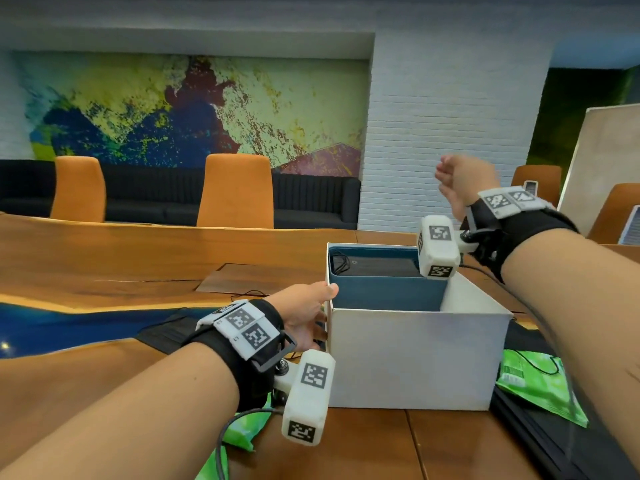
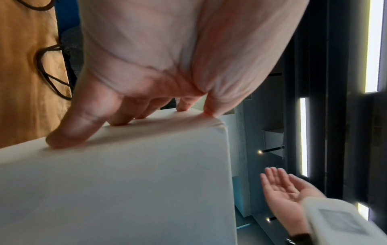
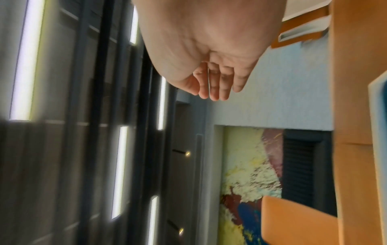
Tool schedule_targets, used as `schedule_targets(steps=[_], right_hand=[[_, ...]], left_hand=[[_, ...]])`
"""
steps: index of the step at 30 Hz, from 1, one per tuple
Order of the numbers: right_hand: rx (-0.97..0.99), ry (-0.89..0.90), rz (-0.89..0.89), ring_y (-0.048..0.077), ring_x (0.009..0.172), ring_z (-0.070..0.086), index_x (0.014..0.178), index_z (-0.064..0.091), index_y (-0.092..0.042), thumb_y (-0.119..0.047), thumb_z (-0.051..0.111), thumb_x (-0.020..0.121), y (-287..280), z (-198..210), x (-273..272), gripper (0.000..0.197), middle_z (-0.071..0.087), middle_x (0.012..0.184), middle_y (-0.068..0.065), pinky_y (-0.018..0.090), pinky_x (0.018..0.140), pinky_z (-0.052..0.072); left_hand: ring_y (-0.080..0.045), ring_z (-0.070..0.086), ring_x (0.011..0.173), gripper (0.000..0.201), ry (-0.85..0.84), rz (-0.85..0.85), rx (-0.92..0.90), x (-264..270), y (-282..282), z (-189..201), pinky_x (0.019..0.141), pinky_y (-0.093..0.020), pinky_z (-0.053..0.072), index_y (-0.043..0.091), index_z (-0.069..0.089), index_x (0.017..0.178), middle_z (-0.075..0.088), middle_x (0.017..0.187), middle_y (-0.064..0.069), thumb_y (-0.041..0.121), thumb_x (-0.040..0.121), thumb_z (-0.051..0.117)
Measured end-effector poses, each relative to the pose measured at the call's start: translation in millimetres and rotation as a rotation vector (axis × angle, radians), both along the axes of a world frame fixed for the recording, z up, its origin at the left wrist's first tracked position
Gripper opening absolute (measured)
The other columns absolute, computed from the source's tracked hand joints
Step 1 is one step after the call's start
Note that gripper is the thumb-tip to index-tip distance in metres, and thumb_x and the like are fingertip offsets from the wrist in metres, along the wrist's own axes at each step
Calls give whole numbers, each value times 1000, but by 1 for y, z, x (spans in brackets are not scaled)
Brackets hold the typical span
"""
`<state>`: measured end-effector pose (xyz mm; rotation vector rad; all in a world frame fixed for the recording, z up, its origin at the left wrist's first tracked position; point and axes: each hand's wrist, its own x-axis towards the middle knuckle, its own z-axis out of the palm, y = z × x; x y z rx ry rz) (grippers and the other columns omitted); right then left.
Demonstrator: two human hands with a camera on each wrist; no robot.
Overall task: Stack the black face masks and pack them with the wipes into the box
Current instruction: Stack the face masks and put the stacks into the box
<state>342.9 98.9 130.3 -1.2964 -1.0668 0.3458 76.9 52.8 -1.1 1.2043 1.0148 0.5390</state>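
Observation:
A white box (image 1: 415, 358) with a blue lining stands open on the wooden table (image 1: 104, 258). A stack of black face masks (image 1: 374, 266) lies inside it, toward the back. My left hand (image 1: 311, 317) presses flat against the box's left wall, thumb at the top corner; the left wrist view shows its fingers (image 2: 69, 132) lying on the white box wall (image 2: 125, 190). My right hand (image 1: 457, 181) hangs raised above the box's far right corner, palm bare and fingers relaxed, as the left wrist view shows the right hand (image 2: 286, 189). A green wipes packet (image 1: 533, 382) lies right of the box.
A second green packet (image 1: 242, 427) lies under my left wrist. One black mask (image 1: 162, 336) sits on the table left of the box, its ear loop (image 2: 52, 71) trailing. A dark flat object (image 1: 554, 445) lies at the bottom right. Orange chairs (image 1: 235, 192) line the far edge.

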Motion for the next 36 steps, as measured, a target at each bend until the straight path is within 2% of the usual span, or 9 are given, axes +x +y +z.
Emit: schedule_targets(steps=[4,7,16,22,25,29,31,33,36], right_hand=[[68,60,164,5,76,55,115,56,-11,-12,45,97,-54,24,-38,22,54,82,-6,28,87,46],[-4,57,243,11,77,55,104,58,-10,-17,50,95,-87,21,-59,13,55,80,-2,30,82,48],[-196,-62,414,16,81,56,106,61,-8,-20,57,93,-116,-7,-142,19,58,84,3,30,74,51],[-467,-91,645,15,78,52,95,58,-13,-26,56,93,-92,-42,-215,13,53,82,2,31,75,46],[-723,-245,658,15,77,52,97,58,-14,-36,59,90,-63,-73,-244,23,56,89,1,34,81,45],[-881,-324,587,14,73,49,117,59,-13,-46,59,87,-26,-102,-268,44,56,89,1,28,72,40],[-885,-442,528,19,94,55,126,53,-13,-44,52,93,-10,-105,-271,46,59,112,3,31,81,43],[-901,-539,460,25,115,53,135,47,-11,-45,48,95,2,-106,-273,52,52,135,6,37,94,42],[-913,-697,366,29,122,51,140,42,-10,-44,41,98,23,-110,-271,54,50,139,11,35,100,38]], left_hand=[[-30,57,104,50,38,67,19,-5,-8,8,71,-48,48,12,35,140,52,130,-21,41,99,41],[-30,50,119,50,17,110,78,-29,-14,17,92,-54,40,19,36,141,47,138,-17,45,99,38],[-27,55,100,31,38,436,174,-155,-22,35,106,-54,33,15,57,106,56,116,-12,40,97,41],[-35,50,118,46,6,660,23,-205,3,4,80,-46,45,7,44,131,48,126,-18,37,95,48],[-40,49,124,49,42,755,71,-217,25,-12,83,-49,48,6,39,139,45,139,-21,29,96,50],[-27,53,73,45,161,720,92,-222,47,-19,53,-34,48,9,38,141,50,93,-15,26,99,45],[-20,41,63,46,230,690,128,-222,57,-22,52,-31,40,2,39,140,40,77,-7,21,98,46],[-18,39,61,47,285,660,159,-220,63,-25,52,-30,38,-2,42,138,42,77,-7,20,97,48],[-24,48,63,43,287,622,113,-216,70,-21,45,-34,43,5,40,136,51,97,-12,25,99,46]])
